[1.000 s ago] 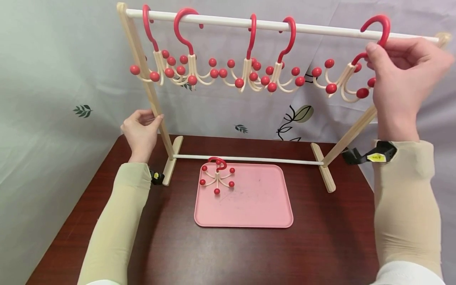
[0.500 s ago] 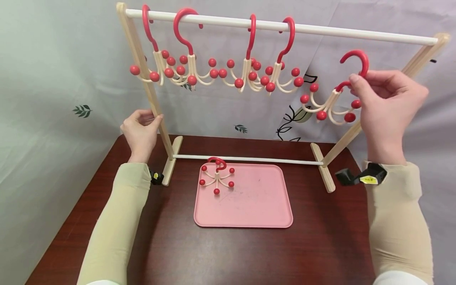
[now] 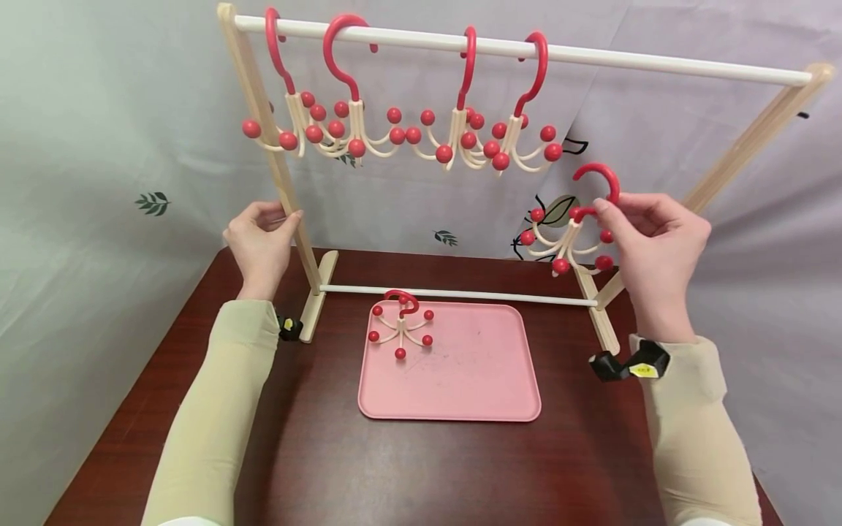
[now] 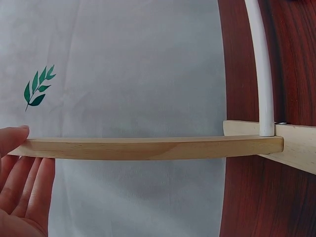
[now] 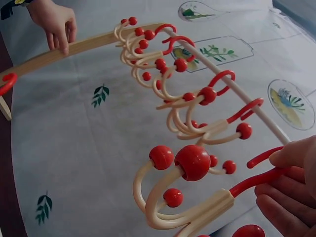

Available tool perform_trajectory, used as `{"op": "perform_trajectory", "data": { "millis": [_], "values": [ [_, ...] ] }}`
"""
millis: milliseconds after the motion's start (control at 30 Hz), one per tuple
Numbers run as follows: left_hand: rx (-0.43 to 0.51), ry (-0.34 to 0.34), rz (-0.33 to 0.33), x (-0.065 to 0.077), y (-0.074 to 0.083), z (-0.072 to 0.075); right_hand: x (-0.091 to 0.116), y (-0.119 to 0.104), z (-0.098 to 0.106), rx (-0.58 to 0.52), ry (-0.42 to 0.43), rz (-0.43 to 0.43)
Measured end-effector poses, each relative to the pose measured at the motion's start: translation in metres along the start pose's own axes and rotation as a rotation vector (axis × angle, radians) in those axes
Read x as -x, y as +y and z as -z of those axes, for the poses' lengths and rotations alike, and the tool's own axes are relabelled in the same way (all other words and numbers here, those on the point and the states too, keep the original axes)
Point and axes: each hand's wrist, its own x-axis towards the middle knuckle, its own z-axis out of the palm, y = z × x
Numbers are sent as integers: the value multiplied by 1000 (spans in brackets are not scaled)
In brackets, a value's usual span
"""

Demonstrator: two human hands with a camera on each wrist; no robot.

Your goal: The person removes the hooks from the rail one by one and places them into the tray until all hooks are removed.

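Note:
My right hand (image 3: 664,248) pinches the red hook of a cream multi-arm hanger with red ball tips (image 3: 571,232). This hanger is off the rack, in the air below the white top rod (image 3: 631,62) and right of the tray. In the right wrist view its cream stem (image 5: 212,205) slants away from my fingers. At the left, my left hand (image 3: 258,237) grips the rack's wooden upright (image 3: 279,175), thumb on one side and fingers on the other, as the left wrist view also shows along the upright (image 4: 148,148).
Several matching hangers (image 3: 355,117) hang on the rod's left and middle. A pink tray (image 3: 460,387) lies on the dark wooden table (image 3: 427,467), with one hanger (image 3: 401,325) at its back left. A white lower bar (image 3: 460,294) runs behind it.
My right hand has lifted the rightmost hanger away from the rod and carried it down and to the left. My left hand has stayed on the upright.

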Motion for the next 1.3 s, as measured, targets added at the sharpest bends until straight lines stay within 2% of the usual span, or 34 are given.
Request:
{"op": "perform_trajectory", "data": {
  "millis": [267, 533, 733, 900, 1300],
  "values": [
    [-8, -2, 13, 0, 0, -1, 18, 16, -3, 41, -43, -34],
    [10, -2, 10, 0, 1, -1, 31, 50, -8, 13, -121, -92],
    [16, 1, 1, 0, 1, -1, 46, 63, -18, 74, -199, -61],
    [11, -3, 3, -1, 2, -1, 60, 76, -25, 97, -259, -72],
    [23, -2, 6, -1, 2, -1, 92, 111, -41, 126, -423, -217]
  ]
}}
